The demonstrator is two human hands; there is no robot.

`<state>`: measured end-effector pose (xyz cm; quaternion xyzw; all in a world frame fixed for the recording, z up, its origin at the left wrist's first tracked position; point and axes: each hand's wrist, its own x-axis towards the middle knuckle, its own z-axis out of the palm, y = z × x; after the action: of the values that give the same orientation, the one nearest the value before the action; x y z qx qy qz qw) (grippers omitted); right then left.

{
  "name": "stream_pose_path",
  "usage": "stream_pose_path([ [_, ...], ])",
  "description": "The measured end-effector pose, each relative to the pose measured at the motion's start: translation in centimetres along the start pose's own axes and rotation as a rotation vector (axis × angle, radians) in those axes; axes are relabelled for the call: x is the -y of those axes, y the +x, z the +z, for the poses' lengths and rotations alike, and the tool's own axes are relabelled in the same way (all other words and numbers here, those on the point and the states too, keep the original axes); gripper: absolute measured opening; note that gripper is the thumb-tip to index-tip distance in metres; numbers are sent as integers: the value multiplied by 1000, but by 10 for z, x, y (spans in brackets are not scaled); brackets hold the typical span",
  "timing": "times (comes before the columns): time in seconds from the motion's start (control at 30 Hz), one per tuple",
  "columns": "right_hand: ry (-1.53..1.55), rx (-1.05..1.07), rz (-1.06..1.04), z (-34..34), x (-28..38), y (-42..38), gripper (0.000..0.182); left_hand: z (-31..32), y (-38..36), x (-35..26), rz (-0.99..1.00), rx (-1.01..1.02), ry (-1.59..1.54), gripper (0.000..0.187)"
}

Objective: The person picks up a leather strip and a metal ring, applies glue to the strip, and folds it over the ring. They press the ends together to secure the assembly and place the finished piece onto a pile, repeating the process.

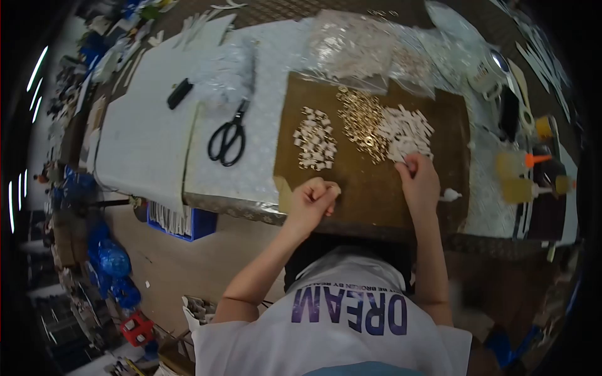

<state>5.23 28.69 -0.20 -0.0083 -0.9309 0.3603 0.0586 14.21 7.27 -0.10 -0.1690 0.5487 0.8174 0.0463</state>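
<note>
My left hand (312,203) is closed in a pinch near the front edge of a brown board (364,188). A small pale bit shows at its fingertips, too small to name. My right hand (420,182) reaches to the near edge of a pile of short white strips (404,128), thumb and fingers pinched together; what lies between them is hidden. Gold-coloured metal rings or clasps (360,119) are heaped left of the strips, touching them. Farther left lies a separate pile of small white pieces with gold metal parts (315,141).
Black-handled scissors (227,141) lie left of the board, near a black object (180,94). Clear plastic bags (351,47) rest behind it. A small white-tipped nozzle (450,195) is by my right wrist. Yellowish bottles (515,190) and a white mug (488,75) stand right.
</note>
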Motion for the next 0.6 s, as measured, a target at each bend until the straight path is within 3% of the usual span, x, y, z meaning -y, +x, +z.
stream_pose_path([
  [0.13,-13,56,-37,-1,-4,3,18,-8,1,5,41,71,-8,37],
  [0.43,140,-60,-102,-5,-9,2,12,-2,0,10,81,47,38,38],
  [0.6,438,-45,-228,-16,-5,-19,8,-2,4,15,110,37,41,39],
])
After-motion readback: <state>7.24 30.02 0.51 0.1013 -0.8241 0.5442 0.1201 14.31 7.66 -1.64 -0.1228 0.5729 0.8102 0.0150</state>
